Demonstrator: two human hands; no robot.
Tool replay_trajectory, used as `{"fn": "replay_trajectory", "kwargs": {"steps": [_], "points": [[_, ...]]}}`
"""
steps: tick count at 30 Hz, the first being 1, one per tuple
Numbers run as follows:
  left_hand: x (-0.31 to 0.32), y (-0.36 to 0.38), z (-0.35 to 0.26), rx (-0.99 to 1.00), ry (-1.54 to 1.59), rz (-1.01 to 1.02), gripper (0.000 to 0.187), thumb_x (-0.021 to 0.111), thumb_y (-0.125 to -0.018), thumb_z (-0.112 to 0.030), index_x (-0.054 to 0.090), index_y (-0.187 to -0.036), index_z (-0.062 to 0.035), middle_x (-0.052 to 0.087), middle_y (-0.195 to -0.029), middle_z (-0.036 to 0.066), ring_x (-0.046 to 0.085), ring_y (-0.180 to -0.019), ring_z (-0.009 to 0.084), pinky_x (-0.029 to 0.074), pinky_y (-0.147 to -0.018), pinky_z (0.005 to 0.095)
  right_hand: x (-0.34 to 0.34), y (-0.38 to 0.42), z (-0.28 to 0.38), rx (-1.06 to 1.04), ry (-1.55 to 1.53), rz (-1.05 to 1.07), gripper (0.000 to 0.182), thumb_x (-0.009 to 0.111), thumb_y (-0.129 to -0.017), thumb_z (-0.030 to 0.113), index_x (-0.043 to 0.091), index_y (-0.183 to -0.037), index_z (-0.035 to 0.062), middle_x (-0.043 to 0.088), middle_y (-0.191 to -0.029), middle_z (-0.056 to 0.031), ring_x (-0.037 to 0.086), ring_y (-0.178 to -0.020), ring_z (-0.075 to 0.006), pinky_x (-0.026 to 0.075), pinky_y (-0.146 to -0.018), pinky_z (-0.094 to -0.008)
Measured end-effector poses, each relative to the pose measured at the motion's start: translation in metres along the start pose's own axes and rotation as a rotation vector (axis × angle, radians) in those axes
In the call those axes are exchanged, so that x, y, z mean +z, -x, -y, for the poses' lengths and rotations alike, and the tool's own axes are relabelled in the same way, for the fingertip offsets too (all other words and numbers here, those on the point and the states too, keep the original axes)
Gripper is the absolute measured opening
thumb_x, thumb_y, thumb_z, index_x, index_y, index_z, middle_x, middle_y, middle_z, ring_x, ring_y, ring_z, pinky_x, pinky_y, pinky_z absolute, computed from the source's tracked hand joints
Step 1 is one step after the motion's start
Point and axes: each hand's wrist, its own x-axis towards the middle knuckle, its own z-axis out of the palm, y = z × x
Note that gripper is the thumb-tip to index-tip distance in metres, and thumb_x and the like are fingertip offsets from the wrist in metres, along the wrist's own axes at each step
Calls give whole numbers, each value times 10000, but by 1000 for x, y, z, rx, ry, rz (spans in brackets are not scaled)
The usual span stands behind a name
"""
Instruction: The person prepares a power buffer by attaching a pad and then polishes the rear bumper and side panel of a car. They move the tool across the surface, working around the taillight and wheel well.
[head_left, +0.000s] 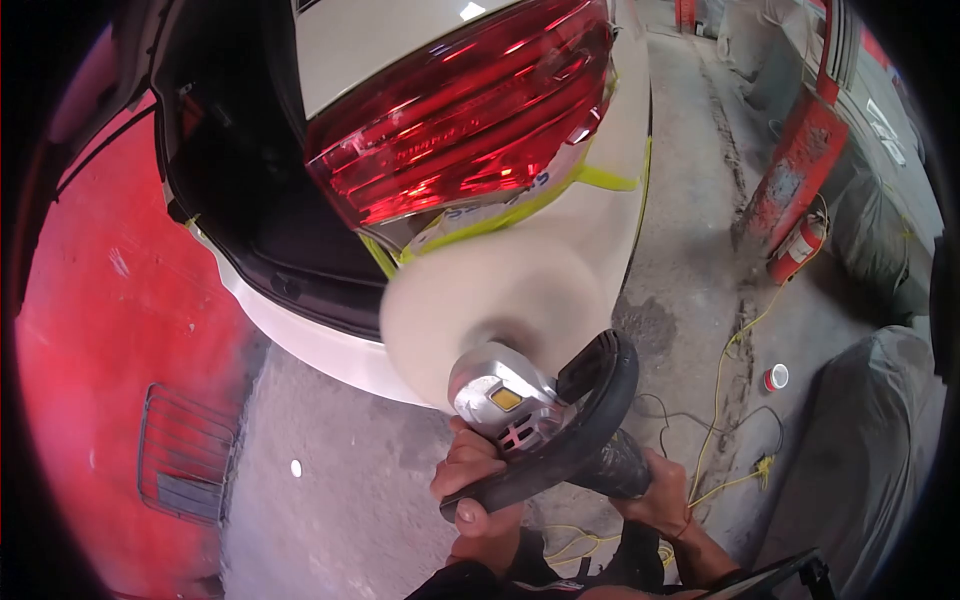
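Observation:
A polishing machine [505, 395] with a silver head and black body is held against the white rear corner of a car. Its round pale pad [430, 310] is blurred and lies over the white body panel [560, 215] just below the red tail light [470, 110]. My left hand [478, 475] wraps round the left end of the machine's curved black handle [590, 430]. Round the rear grip of the polisher, on the right, my right hand [660, 495] is closed. Yellow-green tape [500, 215] runs along the lower edge of the tail light.
To the left are the open dark trunk [255, 200] and a black wire rack [185, 455]. On the right stand a red post [800, 165], a fire extinguisher [798, 248] and a covered object [850, 450]. A yellow cord [722, 390] lies on the floor near a small can [776, 377].

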Motion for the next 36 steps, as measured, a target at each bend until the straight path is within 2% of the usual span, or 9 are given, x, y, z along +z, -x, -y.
{"fn": "replay_trajectory", "kwargs": {"steps": [11, 18, 19, 22, 25, 27, 30, 34, 36], "points": [[59, -27, -28, 0, -148, 268, 477, 469, -1013, -465, 577, -821, -42, 561, -666, 57, 511, -649, 189, 397, -831, 430, -25, -1, -36, 160, -177, 83, 469, 834, -610, 170, 692, -1027, 10, 714, -816, -181, 731, -761, -329, 561, -728, -380], [121, -44, -26, 48, -196, 288, 295, 681, -827, -303, 718, -833, -10, 645, -667, 38, 551, -584, 175, 408, -750, 350, -54, -21, -43, 366, -436, 255, 514, 842, -620, 191, 682, -1054, -33, 743, -912, -145, 718, -810, -219, 551, -773, -349], [130, -46, -24, 96, -211, 323, 235, 730, -753, -230, 741, -860, -22, 669, -677, 37, 565, -552, 172, 409, -707, 320, -54, -22, -51, 362, -447, 266, 514, 842, -620, 191, 682, -1054, -33, 743, -912, -145, 718, -810, -219, 551, -773, -349], [159, -44, -12, 155, -304, 403, 220, 764, -731, -185, 741, -892, -38, 673, -706, 29, 578, -565, 188, 412, -708, 313, -50, -28, -80, 265, -450, 252, 487, 839, -636, 175, 680, -1041, -46, 738, -924, -137, 703, -815, -206, 548, -779, -345], [190, -34, -3, 160, -418, 467, 236, 783, -725, -164, 751, -919, -33, 671, -709, 28, 590, -579, 175, 416, -712, 317, -51, -37, -96, 394, -533, 346, 408, 839, -652, 152, 683, -977, -39, 717, -853, -101, 680, -753, -185, 538, -718, -335], [204, -23, 5, 132, -487, 496, 256, 803, -724, -144, 767, -946, -22, 699, -732, 47, 613, -593, 173, 432, -692, 314, -46, -37, -110, 641, -788, 539, 346, 845, -659, 138, 682, -922, -15, 684, -793, -55, 639, -685, -156, 507, -647, -317], [211, 2, 32, 52, -528, 565, 260, 813, -735, -155, 771, -955, -23, 730, -775, 62, 650, -625, 192, 452, -675, 314, -17, -20, -151, 499, -862, 470, 303, 843, -666, 119, 680, -894, 5, 668, -770, -28, 613, -643, -137, 475, -598, -300], [207, 38, 48, -55, -636, 646, 252, 821, -739, -158, 773, -947, -23, 745, -795, 70, 676, -652, 205, 467, -667, 321, -12, 1, -173, 589, -939, 590, 313, 845, -672, 111, 692, -916, -9, 682, -788, -23, 640, -729, -152, 497, -706, -309], [199, 56, 51, 4, -662, 627, 229, 825, -745, -162, 775, -944, -60, 650, -648, 14, 605, -562, 165, 411, -624, 306, -15, 11, -179, 656, -980, 664, 345, 856, -660, 118, 700, -940, -11, 700, -833, -37, 650, -801, -166, 497, -785, -313]]}}
